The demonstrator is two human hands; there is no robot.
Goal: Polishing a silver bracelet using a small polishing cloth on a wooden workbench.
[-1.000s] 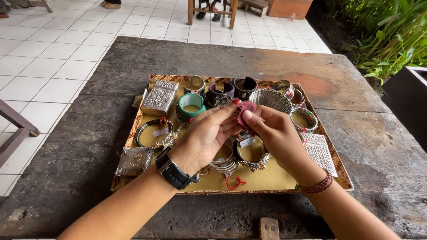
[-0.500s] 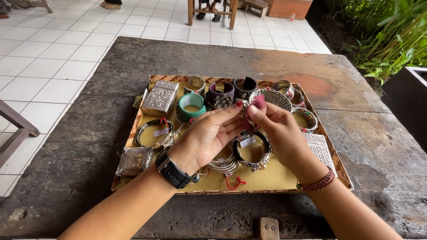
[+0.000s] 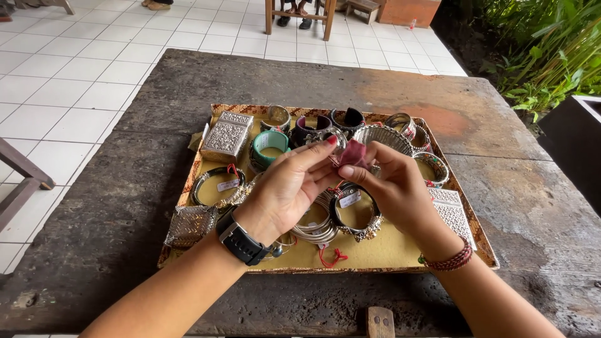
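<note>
Your left hand [image 3: 289, 188] and right hand [image 3: 389, 188] meet above the middle of the tray [image 3: 400, 250], which sits at the centre of the surface [image 3: 125, 206]. Both grips are closed, fingertips pinching a small pink cloth [image 3: 354, 153] between them, clear of the tray. Silver bangles [image 3: 316, 225] lie directly beneath; a green bangle [image 3: 269, 147] sits toward the tray's far left.

We seem to be at an open-air craft stall or patio. A rough stone table [image 3: 188, 87] carries a woven tray [image 3: 476, 233] of tagged silver bangles [image 3: 354, 209] and embossed boxes [image 3: 226, 136], laid out like goods for sale. White floor tiles [image 3: 56, 81] and green plants [image 3: 551, 56] surround it.
</note>
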